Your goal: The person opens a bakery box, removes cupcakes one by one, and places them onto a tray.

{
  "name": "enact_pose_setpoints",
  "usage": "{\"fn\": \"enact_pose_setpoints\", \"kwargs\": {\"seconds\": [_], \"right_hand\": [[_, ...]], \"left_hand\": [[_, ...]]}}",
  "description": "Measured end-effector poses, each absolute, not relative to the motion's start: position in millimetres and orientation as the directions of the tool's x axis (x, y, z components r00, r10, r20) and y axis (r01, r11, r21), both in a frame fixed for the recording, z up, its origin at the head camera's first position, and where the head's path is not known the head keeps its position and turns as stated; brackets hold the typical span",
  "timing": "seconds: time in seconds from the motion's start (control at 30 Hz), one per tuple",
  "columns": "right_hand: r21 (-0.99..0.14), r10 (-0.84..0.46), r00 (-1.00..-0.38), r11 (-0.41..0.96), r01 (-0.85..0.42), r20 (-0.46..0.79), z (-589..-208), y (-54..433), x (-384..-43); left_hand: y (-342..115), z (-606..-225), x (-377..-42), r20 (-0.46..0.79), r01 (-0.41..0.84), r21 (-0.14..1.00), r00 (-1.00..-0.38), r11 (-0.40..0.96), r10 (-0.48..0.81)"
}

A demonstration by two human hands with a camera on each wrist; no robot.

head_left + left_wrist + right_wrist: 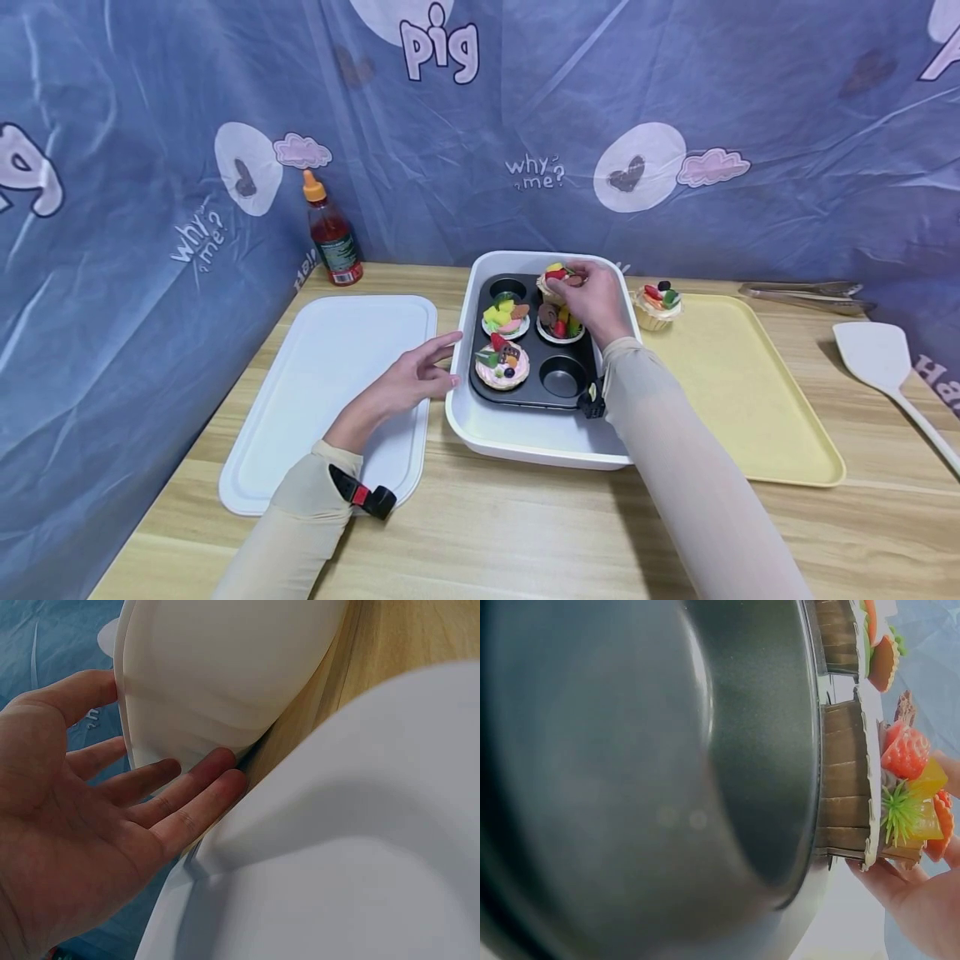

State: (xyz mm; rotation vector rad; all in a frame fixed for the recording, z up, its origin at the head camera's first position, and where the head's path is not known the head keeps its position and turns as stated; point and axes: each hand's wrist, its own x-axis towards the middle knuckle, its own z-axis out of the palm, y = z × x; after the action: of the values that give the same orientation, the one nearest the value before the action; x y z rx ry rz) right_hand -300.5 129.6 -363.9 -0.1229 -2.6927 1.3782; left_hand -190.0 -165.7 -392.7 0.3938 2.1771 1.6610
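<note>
My right hand (597,302) grips a fruit-topped cupcake (551,287) at the back right cup of a dark muffin tin (531,395). Whether that cupcake touches the cup's bottom is hidden. The tin lies inside a white bin (517,452). Three other cupcakes sit in it: one with yellow fruit (506,318), one with chocolate and strawberry (559,323), and one with pink cream (502,363). In the right wrist view, the strawberry-topped cupcake (847,784) stands before the fingers. My left hand (412,375) is by the bin's left wall, fingers extended, with fingertips at its rim.
On the left lies a white tray (322,392), with a sauce bottle (335,237) behind it. A yellow tray (750,400) on the right bears another cupcake (657,307) at its back left corner. Metal tongs (810,293) and a white spatula (873,354) lie at far right.
</note>
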Motion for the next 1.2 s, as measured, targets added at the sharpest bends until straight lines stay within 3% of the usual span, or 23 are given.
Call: {"fn": "enact_pose_setpoints", "kwargs": {"seconds": [0.7,0.97,1.2], "right_hand": [[-0.879,0.222,-0.975,0.462,0.120,-0.017,-363,135,-299],[-0.922,0.300,-0.942,0.387,-0.020,0.147,-360,136,-298],[-0.950,0.333,-0.928,0.306,-0.063,0.169,-349,134,-296]], "left_hand": [[-161,-392,-191,-0.144,-0.018,0.959,-0.890,0.282,0.433],[-160,-391,-191,-0.152,-0.019,0.953,-0.892,0.301,0.425],[-165,-393,-191,-0.137,0.000,0.952,-0.894,0.306,0.427]]}}
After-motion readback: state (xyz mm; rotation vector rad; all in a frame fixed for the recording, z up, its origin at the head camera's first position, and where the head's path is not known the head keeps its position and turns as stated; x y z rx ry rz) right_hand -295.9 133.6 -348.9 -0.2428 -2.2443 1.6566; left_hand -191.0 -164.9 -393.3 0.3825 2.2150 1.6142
